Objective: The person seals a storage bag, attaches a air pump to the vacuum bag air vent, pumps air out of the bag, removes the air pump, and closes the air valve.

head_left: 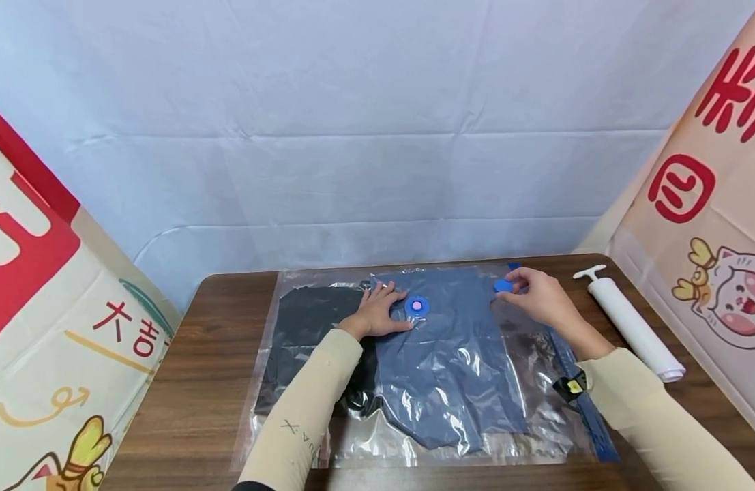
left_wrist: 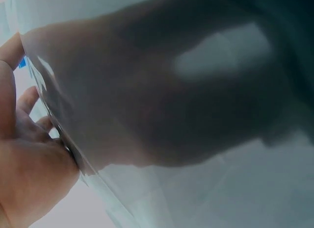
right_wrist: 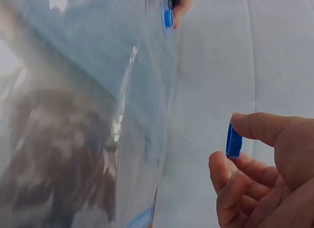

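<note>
A clear vacuum storage bag point(head_left: 365, 436) lies flat on the table, with a dark garment point(head_left: 316, 317) and a blue-grey garment point(head_left: 438, 382) inside. My left hand point(head_left: 376, 312) rests spread on the bag, thumb and fingers beside the round blue valve point(head_left: 417, 307), which has a pink centre. Off to the right, my right hand point(head_left: 544, 299) pinches a blue valve cap point(head_left: 502, 286) between thumb and fingers, above the bag's right part. In the right wrist view the cap point(right_wrist: 234, 140) is seen edge-on, apart from the bag. The left wrist view is mostly filled by blurred bag film point(left_wrist: 122, 100).
A white hand pump point(head_left: 635, 329) with a T-handle lies on the table's right side. The bag's blue zip strip point(head_left: 588, 416) runs along its right edge under my right forearm. White cloth point(head_left: 365, 136) hangs behind the wooden table point(head_left: 168, 395), and printed banners stand at both sides.
</note>
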{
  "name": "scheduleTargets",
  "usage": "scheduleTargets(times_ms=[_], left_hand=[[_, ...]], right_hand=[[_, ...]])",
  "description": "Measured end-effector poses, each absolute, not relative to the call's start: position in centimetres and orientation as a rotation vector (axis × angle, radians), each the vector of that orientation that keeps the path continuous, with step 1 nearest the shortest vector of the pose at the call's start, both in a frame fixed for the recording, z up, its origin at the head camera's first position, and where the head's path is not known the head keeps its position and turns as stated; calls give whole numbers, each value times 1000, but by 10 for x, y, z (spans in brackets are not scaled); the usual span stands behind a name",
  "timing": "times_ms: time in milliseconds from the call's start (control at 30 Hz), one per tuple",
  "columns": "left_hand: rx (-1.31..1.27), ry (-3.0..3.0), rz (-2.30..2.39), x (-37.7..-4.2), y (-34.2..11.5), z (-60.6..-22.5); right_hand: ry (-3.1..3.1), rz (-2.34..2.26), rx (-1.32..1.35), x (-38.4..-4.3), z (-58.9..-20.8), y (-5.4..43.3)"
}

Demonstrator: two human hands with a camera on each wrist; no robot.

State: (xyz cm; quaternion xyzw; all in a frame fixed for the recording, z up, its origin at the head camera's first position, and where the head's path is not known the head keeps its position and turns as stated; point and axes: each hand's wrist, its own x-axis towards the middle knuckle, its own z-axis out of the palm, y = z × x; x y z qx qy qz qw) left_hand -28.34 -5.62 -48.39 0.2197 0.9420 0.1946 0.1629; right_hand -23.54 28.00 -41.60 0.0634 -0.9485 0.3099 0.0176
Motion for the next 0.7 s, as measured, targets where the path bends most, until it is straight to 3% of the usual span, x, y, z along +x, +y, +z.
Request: scheduleTargets(times_ms=[700], left_hand=[[591, 2690, 544, -284, -54, -485]], right_hand=[[-2919, 1123, 479, -266, -433, 201]])
